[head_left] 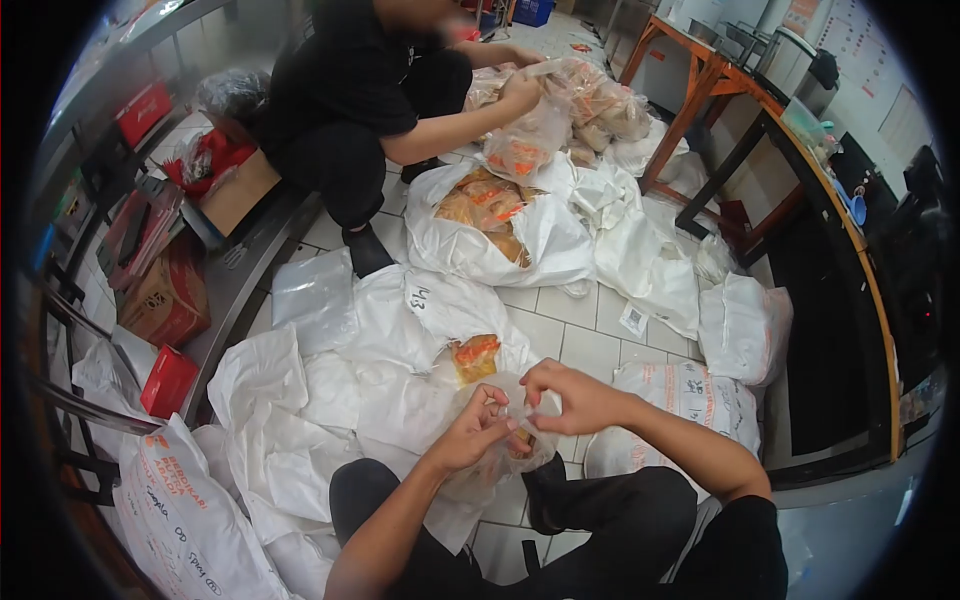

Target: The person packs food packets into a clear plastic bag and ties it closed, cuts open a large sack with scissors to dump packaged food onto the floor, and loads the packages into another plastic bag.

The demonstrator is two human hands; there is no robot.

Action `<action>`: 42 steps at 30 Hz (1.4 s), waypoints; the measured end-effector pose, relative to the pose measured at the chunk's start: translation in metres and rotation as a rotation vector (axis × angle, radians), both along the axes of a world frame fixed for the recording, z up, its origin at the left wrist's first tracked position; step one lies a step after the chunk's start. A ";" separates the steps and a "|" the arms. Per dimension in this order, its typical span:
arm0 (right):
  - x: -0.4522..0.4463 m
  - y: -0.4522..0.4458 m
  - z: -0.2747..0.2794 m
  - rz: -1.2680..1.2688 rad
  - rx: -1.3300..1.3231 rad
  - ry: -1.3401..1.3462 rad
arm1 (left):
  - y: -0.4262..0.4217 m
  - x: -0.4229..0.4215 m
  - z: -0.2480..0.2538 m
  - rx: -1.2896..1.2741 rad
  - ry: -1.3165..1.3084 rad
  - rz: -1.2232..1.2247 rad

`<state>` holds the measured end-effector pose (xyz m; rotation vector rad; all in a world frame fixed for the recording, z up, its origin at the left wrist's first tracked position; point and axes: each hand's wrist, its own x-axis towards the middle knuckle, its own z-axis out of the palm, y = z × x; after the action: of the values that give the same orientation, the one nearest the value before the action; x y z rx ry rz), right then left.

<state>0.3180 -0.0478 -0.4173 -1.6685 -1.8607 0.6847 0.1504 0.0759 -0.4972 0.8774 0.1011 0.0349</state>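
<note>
My left hand and my right hand are close together in front of my knees, both closed on the upper part of a clear plastic bag. The bag hangs below my fingers, and something brownish shows faintly near its top. Just beyond my hands a packet with orange print and yellow-brown contents lies at the mouth of a white sack. Another open white sack farther off holds several such packets.
A co-worker in black squats ahead, hands on bagged packets. Closed white sacks lie at my right, and a printed sack stands at lower left. A metal shelf with boxes runs along the left; a wooden-edged table borders the right.
</note>
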 end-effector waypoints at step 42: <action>-0.013 -0.040 -0.129 -0.545 -0.549 0.995 | -0.015 0.025 -0.036 0.644 0.491 0.018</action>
<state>0.3051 -0.0881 -0.5461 -1.5551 -0.5169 1.4904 0.1759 0.0607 -0.5336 1.5167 0.5808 -0.1401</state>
